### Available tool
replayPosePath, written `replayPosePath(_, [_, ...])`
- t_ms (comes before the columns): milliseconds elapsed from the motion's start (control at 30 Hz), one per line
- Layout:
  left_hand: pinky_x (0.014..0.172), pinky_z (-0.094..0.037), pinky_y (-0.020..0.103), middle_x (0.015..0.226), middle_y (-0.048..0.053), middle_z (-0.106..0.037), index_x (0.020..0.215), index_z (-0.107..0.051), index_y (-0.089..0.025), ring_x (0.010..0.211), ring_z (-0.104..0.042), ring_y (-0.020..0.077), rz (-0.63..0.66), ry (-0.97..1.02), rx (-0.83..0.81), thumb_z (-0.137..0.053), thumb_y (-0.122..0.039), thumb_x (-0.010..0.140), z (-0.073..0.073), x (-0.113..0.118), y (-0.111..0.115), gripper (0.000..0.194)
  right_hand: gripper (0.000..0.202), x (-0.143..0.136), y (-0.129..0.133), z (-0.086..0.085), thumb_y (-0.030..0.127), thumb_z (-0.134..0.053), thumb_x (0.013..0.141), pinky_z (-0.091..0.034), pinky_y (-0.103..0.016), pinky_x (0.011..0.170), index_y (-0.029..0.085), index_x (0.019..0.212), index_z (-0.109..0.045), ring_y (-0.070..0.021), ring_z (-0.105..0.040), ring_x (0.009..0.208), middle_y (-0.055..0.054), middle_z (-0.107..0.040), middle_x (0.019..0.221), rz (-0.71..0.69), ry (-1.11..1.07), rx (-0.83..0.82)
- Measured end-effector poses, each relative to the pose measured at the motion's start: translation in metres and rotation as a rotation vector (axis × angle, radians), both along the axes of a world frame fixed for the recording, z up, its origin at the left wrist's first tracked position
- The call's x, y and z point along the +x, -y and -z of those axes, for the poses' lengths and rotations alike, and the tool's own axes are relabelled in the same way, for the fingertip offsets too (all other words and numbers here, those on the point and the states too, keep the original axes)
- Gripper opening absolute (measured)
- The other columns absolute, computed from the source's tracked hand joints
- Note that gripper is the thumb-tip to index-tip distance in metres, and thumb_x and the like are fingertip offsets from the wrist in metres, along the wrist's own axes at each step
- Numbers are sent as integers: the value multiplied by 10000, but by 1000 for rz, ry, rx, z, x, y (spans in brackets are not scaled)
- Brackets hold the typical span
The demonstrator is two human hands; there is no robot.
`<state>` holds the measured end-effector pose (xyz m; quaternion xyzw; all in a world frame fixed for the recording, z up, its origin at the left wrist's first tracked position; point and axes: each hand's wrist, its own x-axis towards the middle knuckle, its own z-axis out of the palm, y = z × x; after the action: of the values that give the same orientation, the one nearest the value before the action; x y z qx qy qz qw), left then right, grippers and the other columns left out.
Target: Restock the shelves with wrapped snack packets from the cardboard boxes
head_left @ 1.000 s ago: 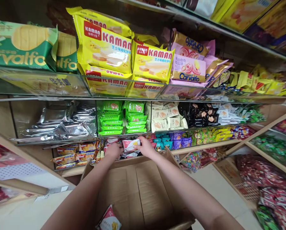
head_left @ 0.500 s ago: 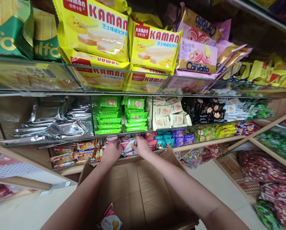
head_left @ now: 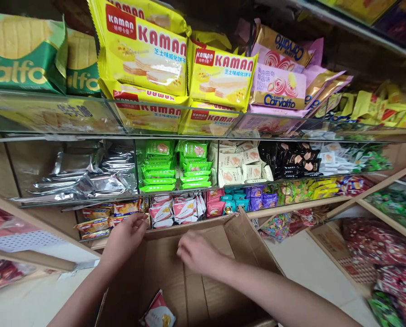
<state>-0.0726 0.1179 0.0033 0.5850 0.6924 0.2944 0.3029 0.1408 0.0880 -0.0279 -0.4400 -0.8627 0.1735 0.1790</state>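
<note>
My left hand (head_left: 128, 232) is at the far left rim of the cardboard box (head_left: 203, 245), with loosely bent fingers and nothing visible in them. Over the inside of the box hangs my right hand (head_left: 199, 252), its fingers curled in and smeared by motion; whether they are closed I cannot tell. One pink-and-white snack packet (head_left: 158, 311) lies on the bottom of the box, near its front left. Just beyond the far rim, similar pink-and-white packets (head_left: 185, 209) stand in two stacks in the lowest shelf compartment, touched by neither hand.
Orange biscuit packets (head_left: 96, 219) sit left of the stacks; red packets (head_left: 215, 203) and teal packets (head_left: 235, 200) sit right. A glass shelf front (head_left: 175, 190) overhangs them, with green packets (head_left: 158, 165) behind it. Bagged sweets (head_left: 383, 240) lie at right near the tiled floor.
Both hands have come away from the pink-and-white packets on the lowest shelf, back toward me. The left went left to the box rim, the right down over the box. The stacks now show.
</note>
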Motion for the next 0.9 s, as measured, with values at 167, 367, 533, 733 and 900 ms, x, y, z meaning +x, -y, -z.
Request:
replayPosePath(167, [612, -506, 266, 729, 22, -674, 813, -577, -196, 685, -638, 187, -5, 201, -38, -548, -542, 643, 9, -16, 54, 386, 587, -50, 50, 50, 570, -625, 563, -478, -357, 621, 84, 893, -617, -282, -577, 767, -162, -596, 862, -355, 285, -213])
replayPosePath(367, [594, -484, 253, 681, 11, -666, 812, -611, -207, 680, -624, 188, -17, 363, -130, -629, -497, 601, 5, -13, 87, 358, 722, -69, 68, 63, 334, -721, 425, -481, -342, 678, 71, 1072, -535, -316, -526, 957, -197, -509, 1082, -320, 458, -422])
replayPosePath(533, [689, -491, 303, 706, 17, -677, 758, -629, -223, 755, -635, 223, 7, 431, -129, -658, -449, 579, 7, 4, 90, 290, 537, -64, 72, 67, 226, -698, 426, -397, -232, 439, 158, 939, -555, -169, -530, 577, -11, -546, 709, -86, 196, -682])
replayPosePath(733, [760, -485, 319, 869, 42, -677, 935, -576, -215, 868, -622, 228, -42, 493, -100, -696, -394, 559, 9, 23, 94, 433, 433, -34, 47, 18, 131, -679, 429, -363, -179, 474, 168, 819, -494, -69, -437, 509, 71, -501, 619, 182, -582, -1003])
replayPosePath(900, [571, -495, 270, 604, -6, -639, 746, -607, -168, 585, -603, 166, 40, 816, -82, -715, -329, 578, -3, 54, 102, 256, 283, -18, 48, -36, 296, -658, 603, -387, -186, 559, 157, 787, -494, -72, -484, 585, 47, -528, 657, 226, -1133, -946])
